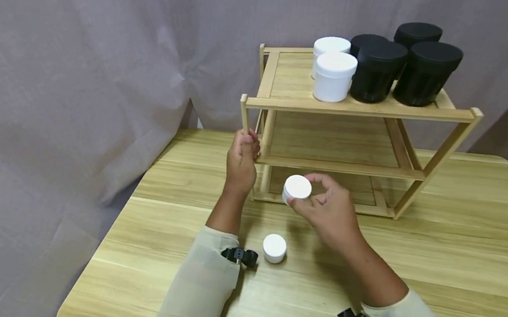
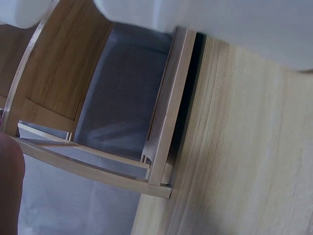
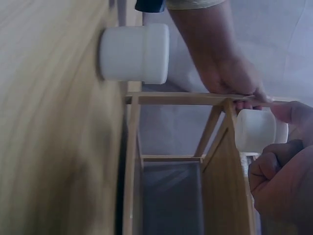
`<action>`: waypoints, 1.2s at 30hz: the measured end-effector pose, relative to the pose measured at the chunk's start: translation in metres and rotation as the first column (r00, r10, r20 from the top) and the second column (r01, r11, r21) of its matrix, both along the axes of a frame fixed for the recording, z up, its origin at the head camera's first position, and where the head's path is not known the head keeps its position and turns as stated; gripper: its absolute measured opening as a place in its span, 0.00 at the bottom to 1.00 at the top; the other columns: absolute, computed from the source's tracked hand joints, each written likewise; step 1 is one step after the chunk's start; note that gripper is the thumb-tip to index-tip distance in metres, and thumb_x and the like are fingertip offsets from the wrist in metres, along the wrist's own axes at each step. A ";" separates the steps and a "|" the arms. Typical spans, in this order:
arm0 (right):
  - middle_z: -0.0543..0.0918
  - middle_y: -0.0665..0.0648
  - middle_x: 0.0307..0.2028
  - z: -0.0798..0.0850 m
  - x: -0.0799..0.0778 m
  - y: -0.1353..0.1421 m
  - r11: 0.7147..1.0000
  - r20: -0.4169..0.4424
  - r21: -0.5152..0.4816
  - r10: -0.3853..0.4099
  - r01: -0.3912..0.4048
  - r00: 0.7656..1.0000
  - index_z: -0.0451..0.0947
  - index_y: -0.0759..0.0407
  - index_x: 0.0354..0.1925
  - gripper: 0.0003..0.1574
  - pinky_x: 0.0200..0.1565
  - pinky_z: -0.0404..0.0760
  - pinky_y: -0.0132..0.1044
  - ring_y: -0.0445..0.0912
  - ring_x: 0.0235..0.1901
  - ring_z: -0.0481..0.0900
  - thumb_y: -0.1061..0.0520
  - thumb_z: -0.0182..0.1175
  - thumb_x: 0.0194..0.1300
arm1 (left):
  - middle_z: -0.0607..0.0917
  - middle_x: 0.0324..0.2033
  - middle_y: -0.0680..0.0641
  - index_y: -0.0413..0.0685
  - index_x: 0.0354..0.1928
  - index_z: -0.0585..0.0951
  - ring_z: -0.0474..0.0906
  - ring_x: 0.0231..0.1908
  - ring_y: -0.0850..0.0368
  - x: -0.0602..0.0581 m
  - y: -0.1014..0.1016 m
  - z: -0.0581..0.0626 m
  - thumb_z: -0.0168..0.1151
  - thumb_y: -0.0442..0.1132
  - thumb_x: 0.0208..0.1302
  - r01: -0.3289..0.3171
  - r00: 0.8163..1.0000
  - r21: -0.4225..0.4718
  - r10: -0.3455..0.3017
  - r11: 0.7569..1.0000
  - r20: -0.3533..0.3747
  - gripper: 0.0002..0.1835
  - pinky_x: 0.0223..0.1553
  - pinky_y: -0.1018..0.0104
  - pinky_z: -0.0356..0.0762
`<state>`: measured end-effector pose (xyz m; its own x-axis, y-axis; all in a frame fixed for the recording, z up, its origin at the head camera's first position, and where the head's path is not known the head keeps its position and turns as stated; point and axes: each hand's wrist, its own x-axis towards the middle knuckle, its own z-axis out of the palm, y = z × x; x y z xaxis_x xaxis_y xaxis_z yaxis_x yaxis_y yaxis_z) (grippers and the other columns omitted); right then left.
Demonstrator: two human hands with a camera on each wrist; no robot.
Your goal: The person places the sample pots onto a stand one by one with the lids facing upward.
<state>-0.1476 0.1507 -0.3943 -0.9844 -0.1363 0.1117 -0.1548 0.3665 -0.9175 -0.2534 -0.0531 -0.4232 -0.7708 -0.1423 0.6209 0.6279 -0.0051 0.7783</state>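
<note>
In the head view my left hand (image 1: pixel 241 165) grips the left front post of a three-tier wooden shelf rack (image 1: pixel 341 168). The left wrist view catches only a bit of that hand (image 2: pixel 10 181) at its edge. My right hand (image 1: pixel 332 211) pinches a small white lidded jar (image 1: pixel 297 187) between thumb and fingers, lifted off the table before the lower tiers. A second small white jar (image 1: pixel 274 248) stands upright on the table between the forearms. Seen from the right wrist, the held jar (image 3: pixel 257 131) is apart from the rack.
On the top tier stand two larger white jars (image 1: pixel 334 77) and several black lidded jars (image 1: pixel 378 72). The rack rests on a wood-grain table (image 1: pixel 161 254), with a grey cloth (image 1: pixel 71 98) hanging behind and to the left. Blurred white shapes (image 2: pixel 215 24) cover the left wrist view's top.
</note>
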 end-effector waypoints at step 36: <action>0.66 0.46 0.13 0.098 0.000 0.013 0.941 -0.364 0.330 0.194 -0.068 0.911 0.83 0.59 0.61 0.27 0.18 0.61 0.32 0.36 0.14 0.61 0.56 0.79 0.68 | 0.69 0.29 0.53 0.24 0.52 0.71 0.65 0.30 0.62 0.001 -0.003 0.000 0.41 0.75 0.76 -0.006 0.999 0.000 0.006 1.000 0.036 0.50 0.34 0.71 0.66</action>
